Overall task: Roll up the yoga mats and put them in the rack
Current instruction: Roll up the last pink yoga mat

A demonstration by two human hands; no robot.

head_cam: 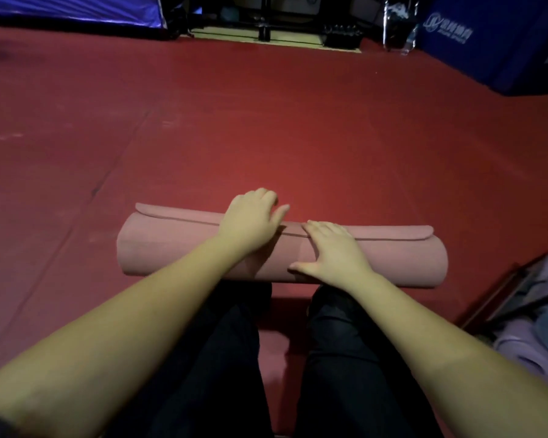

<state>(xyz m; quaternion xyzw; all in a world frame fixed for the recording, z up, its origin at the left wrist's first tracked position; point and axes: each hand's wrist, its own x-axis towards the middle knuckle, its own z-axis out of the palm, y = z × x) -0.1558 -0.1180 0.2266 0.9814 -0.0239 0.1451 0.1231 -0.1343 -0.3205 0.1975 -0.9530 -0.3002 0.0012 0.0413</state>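
Your pink yoga mat (178, 245) lies rolled into a thick cylinder on the red floor (266, 121), stretched left to right just beyond your knees. Its loose outer edge runs along the far top side of the roll, forming a flap with rounded corners at both ends.

Your left hand (250, 221) rests on top of the roll a little left of its middle, palm down. Its fingers (263, 197) bend over the far edge of the flap, with the thumb stretched out to the right; whether they grip the flap or merely press on it, you cannot tell from here. Your right hand (332, 251) lies flat on the roll just right of the middle, fingers straight and pointing far-left onto the flap's seam, thumb spread toward the near side. It presses on the mat without curling round it. The 2 hands sit close together, nearly touching at the thumb and fingertips.

Your legs in dark trousers (225, 358) fill the near centre, with the roll's near side against your knees.

At the right edge, lilac rolled mats (525, 349) lie beside a dark frame (500, 298), partly cut off by the view. At the far right stands a blue padded panel (487, 42) with white lettering, and blue fabric (70, 7) shows at the far left.
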